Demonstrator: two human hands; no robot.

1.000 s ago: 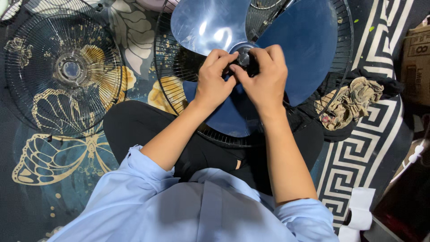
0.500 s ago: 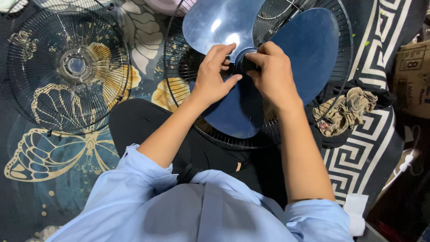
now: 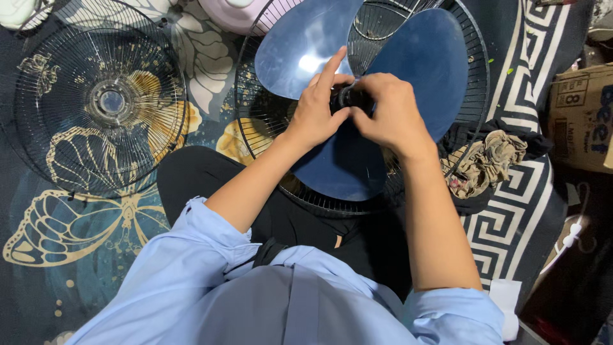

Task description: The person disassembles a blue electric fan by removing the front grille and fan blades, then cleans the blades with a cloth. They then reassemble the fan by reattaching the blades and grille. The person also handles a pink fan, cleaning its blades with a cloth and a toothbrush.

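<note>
A blue three-bladed fan blade (image 3: 415,64) sits in a black wire rear grille (image 3: 472,89) in front of my lap. At its centre is a dark round hub cap (image 3: 348,97). My left hand (image 3: 319,108) pinches the cap from the left, index finger pointing up over a blade. My right hand (image 3: 389,112) closes around the cap from the right. Both forearms are bare, with light blue sleeves rolled up.
A loose black front fan grille (image 3: 102,102) lies on the butterfly-patterned rug (image 3: 57,230) at left. A crumpled rag (image 3: 485,163) sits right of the fan. A cardboard box (image 3: 584,115) stands at the far right. A pale pink fan base (image 3: 233,13) is at top.
The view has shifted slightly. My hands stay on the hub; my left index finger has lifted and now points up, and the blades have turned a little.
</note>
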